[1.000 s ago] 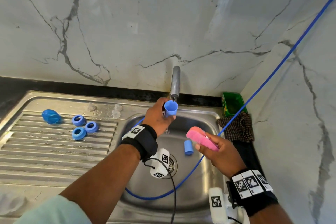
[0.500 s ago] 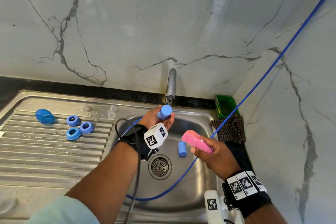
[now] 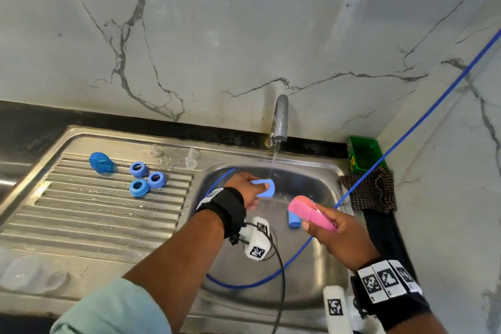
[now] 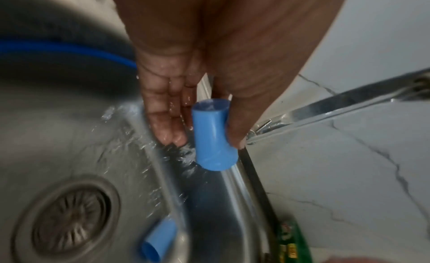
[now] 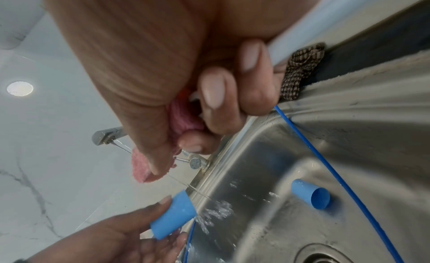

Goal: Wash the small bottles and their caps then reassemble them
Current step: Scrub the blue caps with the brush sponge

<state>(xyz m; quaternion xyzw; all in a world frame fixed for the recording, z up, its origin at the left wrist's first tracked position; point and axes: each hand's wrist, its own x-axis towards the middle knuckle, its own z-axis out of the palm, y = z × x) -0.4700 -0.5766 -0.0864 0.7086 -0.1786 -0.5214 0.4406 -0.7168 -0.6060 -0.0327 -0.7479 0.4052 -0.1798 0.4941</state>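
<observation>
My left hand (image 3: 248,190) pinches a small blue cap (image 3: 264,188) (image 4: 213,136) (image 5: 173,218) between thumb and fingers, under the thin stream from the tap (image 3: 280,118). Water splashes off it into the sink (image 3: 311,274). My right hand (image 3: 339,236) grips a pink sponge (image 3: 309,213) (image 5: 184,119) over the right half of the basin. A second blue cap (image 3: 294,219) (image 5: 310,196) (image 4: 159,241) lies on the basin floor. On the draining board sit three blue rings (image 3: 146,179), a blue bottle (image 3: 100,162) and three clear small pieces (image 3: 176,154).
A blue hose (image 3: 406,130) runs from the upper right down into the basin and loops along its front. A green tub (image 3: 363,154) and a checked cloth (image 3: 370,188) sit at the sink's right rim. The drain (image 4: 67,215) lies below my left wrist.
My left hand has turned the blue cap over and lowered it a little under the running water. The right hand with the sponge has stayed roughly in place.
</observation>
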